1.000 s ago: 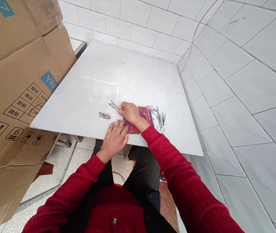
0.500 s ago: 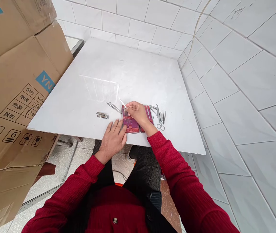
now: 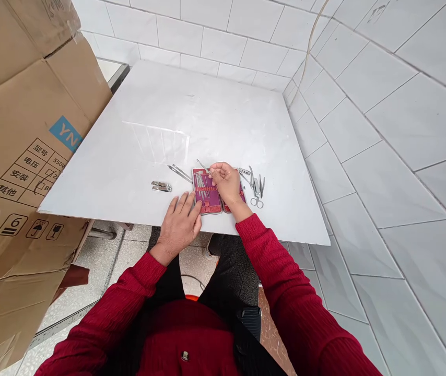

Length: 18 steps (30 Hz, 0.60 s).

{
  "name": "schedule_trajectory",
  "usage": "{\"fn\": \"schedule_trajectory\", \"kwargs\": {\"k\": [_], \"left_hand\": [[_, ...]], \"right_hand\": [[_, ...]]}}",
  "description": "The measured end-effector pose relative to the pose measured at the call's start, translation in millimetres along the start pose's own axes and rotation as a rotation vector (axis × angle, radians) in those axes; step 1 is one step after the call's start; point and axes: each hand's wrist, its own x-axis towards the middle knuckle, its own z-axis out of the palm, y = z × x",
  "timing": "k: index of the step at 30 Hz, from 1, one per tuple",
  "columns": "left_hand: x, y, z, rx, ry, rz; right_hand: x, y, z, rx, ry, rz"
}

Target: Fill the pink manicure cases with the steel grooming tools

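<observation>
Pinched in the fingers of my right hand (image 3: 226, 184) is a thin metal manicure tool (image 3: 202, 165), its slim end pointing up and left. Beneath it lies an open manicure case (image 3: 214, 200) with a purple lining, red trim and several slim tools in its left half. My right hand covers much of the case's right half. My left hand (image 3: 179, 221) rests with fingers stretched out, its fingertips at the case's lower left edge. Left of the case are nail clippers (image 3: 161, 186) and two slim metal tools (image 3: 179, 172).
Right of the case lie small scissors (image 3: 257, 196), a pair of tweezers (image 3: 262, 184) and more metal nippers and clippers on the white table (image 3: 223, 120). A tall cardboard box (image 3: 19, 156) stands against the table's left side. Tiled walls (image 3: 356, 156) border the back and right.
My right hand has shifted slightly right over the case, and the thin tool has turned, uncovering more of the left half. My left hand stays by the case edge. The view has shifted slightly.
</observation>
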Motion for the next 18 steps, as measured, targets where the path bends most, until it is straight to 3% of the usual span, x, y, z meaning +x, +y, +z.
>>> {"fn": "schedule_trajectory", "kwargs": {"k": [10,18], "left_hand": [[0,0,2,0.012,0.015,0.012],[0,-1,3,-0.005,0.014,0.002]], "right_hand": [[2,8,-1,-0.311,0.110,-0.212],[7,18,-7,-0.280,0.127,-0.268]]}}
